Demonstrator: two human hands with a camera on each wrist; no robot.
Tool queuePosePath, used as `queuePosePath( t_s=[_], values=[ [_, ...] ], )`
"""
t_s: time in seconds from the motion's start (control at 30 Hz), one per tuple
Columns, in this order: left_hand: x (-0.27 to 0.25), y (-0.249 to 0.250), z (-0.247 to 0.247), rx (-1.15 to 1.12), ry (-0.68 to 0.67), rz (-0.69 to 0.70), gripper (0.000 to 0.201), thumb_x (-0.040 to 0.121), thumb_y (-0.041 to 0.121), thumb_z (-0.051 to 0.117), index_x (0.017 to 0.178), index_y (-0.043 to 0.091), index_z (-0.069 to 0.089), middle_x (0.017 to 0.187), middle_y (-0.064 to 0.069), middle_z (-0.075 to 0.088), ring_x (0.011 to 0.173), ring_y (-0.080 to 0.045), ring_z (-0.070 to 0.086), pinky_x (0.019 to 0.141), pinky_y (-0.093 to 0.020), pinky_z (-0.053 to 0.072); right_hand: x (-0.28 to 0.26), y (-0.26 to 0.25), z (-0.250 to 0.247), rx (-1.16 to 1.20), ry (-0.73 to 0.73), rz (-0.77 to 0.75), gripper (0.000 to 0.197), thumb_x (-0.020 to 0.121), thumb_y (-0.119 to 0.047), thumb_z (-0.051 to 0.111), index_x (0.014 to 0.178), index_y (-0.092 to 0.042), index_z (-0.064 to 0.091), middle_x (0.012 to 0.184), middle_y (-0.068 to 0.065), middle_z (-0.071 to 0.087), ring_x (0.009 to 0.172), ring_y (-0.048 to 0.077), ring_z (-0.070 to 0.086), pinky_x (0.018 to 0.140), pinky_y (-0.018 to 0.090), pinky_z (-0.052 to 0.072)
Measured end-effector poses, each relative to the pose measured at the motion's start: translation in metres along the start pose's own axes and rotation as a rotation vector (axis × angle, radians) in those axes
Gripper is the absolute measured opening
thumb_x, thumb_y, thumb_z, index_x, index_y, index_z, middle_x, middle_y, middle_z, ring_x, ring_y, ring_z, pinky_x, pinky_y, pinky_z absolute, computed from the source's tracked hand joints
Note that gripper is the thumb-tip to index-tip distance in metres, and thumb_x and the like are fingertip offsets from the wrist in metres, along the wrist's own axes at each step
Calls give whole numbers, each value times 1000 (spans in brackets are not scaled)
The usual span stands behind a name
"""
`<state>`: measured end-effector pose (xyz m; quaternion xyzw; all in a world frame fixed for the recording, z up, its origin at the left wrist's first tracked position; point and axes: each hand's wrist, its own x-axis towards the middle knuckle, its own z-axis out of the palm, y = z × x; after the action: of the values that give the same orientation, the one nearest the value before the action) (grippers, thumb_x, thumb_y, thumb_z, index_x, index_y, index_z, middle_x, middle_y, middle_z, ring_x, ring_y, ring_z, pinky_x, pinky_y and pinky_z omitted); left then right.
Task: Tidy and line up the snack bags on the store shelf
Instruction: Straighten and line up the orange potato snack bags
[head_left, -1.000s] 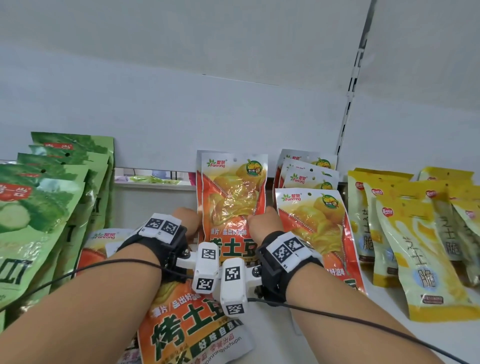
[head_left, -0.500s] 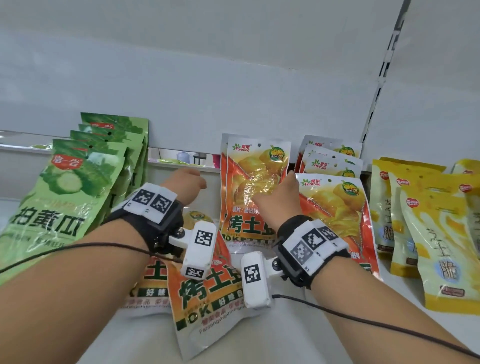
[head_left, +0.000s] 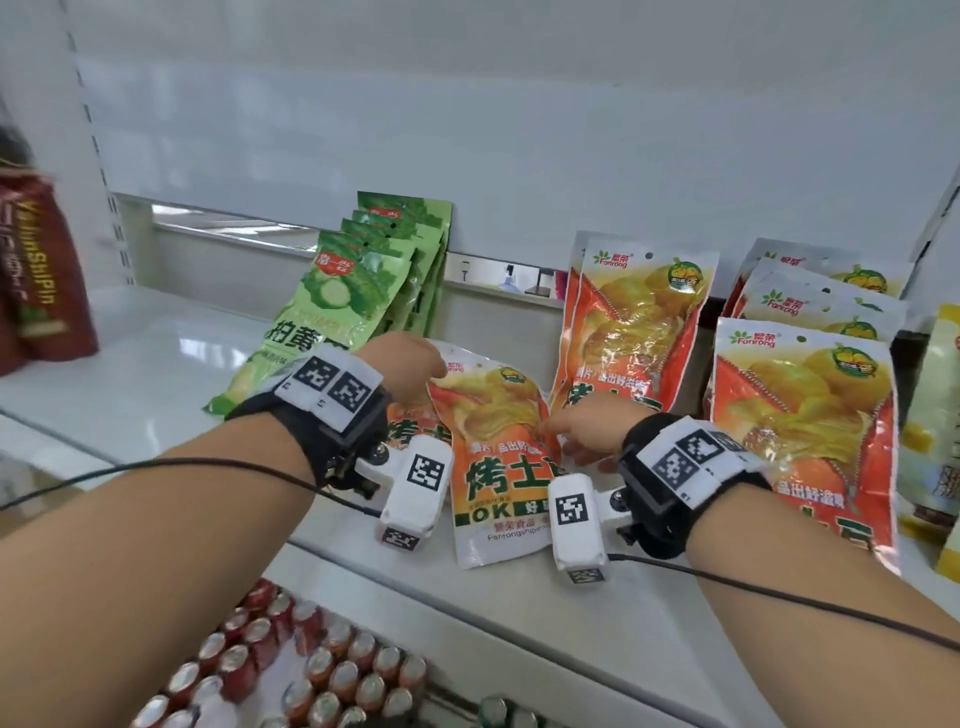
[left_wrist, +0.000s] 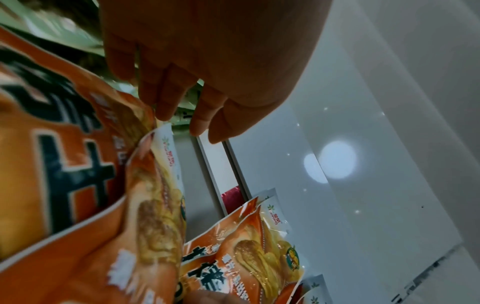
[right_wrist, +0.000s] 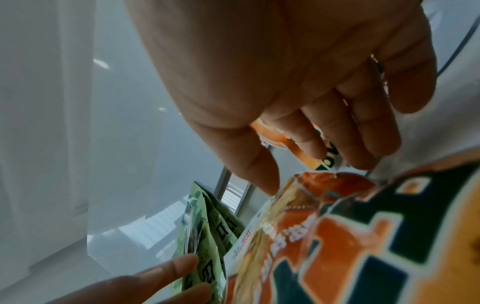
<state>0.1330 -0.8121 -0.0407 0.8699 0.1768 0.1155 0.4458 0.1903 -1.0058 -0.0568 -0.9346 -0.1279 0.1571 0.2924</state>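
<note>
An orange potato-chip bag (head_left: 498, 457) lies flat near the shelf's front edge, partly covering another orange bag (head_left: 410, 431). My left hand (head_left: 415, 358) hovers at its top left corner; in the left wrist view its fingers (left_wrist: 166, 102) hang loosely straight, just touching the bag's top edge (left_wrist: 161, 133). My right hand (head_left: 582, 431) is at the bag's right edge, where its fingertips (right_wrist: 363, 152) rest on the bag (right_wrist: 337, 236) and the thumb stays free. Two orange bags (head_left: 639, 322) stand upright behind. A leaning orange row (head_left: 800, 415) is on the right.
Green cucumber bags (head_left: 363, 280) lean in a row left of my hands. Yellow bags (head_left: 935, 415) sit at the far right and dark red bags (head_left: 36, 280) at the far left. The white shelf (head_left: 156, 364) shows bare surface between. Several cans (head_left: 311, 670) fill the shelf below.
Both hands have come down from the upright orange bags to the bag lying flat in front. My head has pulled back and turned left.
</note>
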Motion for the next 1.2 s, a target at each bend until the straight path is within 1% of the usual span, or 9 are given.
queuePosePath(
  t_s=[0.13, 0.37, 0.5, 0.57, 0.67, 0.8, 0.93, 1.03, 1.2],
  values=[
    [-14, -10, 5, 115, -16, -29, 34, 93, 14, 53, 125, 3, 57, 127, -16, 59, 112, -31, 58, 84, -35, 49, 3, 3, 6, 8, 4, -16, 26, 85, -35, 63, 70, -15, 58, 73, 0, 59, 64, 13, 54, 58, 23, 41],
    [-25, -18, 22, 80, 57, -132, 36, 94, 11, 53, 126, -6, 51, 109, -15, 60, 62, -9, 50, 39, -11, 39, 6, 12, 10, 227, 45, -16, 21, 85, -27, 67, 82, -7, 61, 84, 5, 65, 71, 16, 61, 59, 26, 45],
    [-25, -19, 20, 76, 158, -208, 48, 90, 9, 58, 133, -4, 42, 128, -21, 55, 106, -33, 60, 75, -25, 48, 7, 17, 9, 361, 59, -46, 25, 89, -19, 61, 102, 1, 64, 103, 13, 67, 83, 22, 63, 72, 29, 49],
    [-24, -19, 19, 62, 166, -219, 49, 90, 5, 57, 135, -5, 40, 129, -22, 55, 115, -36, 56, 71, -24, 50, 5, 19, 9, 494, 42, -76, 11, 90, -11, 57, 96, -6, 64, 101, 12, 63, 81, 20, 58, 80, 33, 48],
    [-21, -19, 16, 19, 193, -174, 57, 89, -1, 56, 143, 1, 35, 130, -22, 56, 108, -39, 61, 76, -31, 55, 7, 23, 6, 627, 53, -110, 18, 88, -5, 57, 75, -17, 56, 82, 4, 58, 73, 17, 55, 89, 40, 48],
    [-20, -15, 15, -232, 293, -62, 53, 87, -1, 57, 135, 18, 48, 113, -17, 64, 61, -23, 60, 48, -30, 50, -2, 22, -3, 766, 160, -178, 10, 90, -7, 54, 82, -12, 57, 89, 14, 67, 86, 33, 66, 88, 49, 52],
    [-24, -4, 22, -378, 294, 90, 42, 86, 3, 57, 112, 36, 60, 91, 3, 69, 60, -17, 62, 62, -40, 57, -11, 27, -15, 943, 279, -193, 10, 91, -7, 52, 87, -12, 59, 89, 13, 68, 86, 32, 67, 85, 52, 54],
    [-22, 6, 32, -599, 201, 107, 33, 89, -2, 52, 99, 26, 67, 67, 4, 72, 49, -11, 63, 45, -27, 50, -16, 32, -25, 1041, 365, -200, 11, 91, -4, 50, 87, -11, 59, 83, 11, 65, 76, 27, 65, 82, 51, 55],
    [-15, 22, 63, -777, 6, 104, 23, 92, -3, 50, 102, 12, 63, 96, -16, 72, 83, -32, 68, 81, -49, 55, -25, 48, -33, 1140, 453, -134, 10, 92, -10, 50, 87, -9, 59, 68, 6, 62, 48, 14, 63, 53, 32, 52]
  ],
)
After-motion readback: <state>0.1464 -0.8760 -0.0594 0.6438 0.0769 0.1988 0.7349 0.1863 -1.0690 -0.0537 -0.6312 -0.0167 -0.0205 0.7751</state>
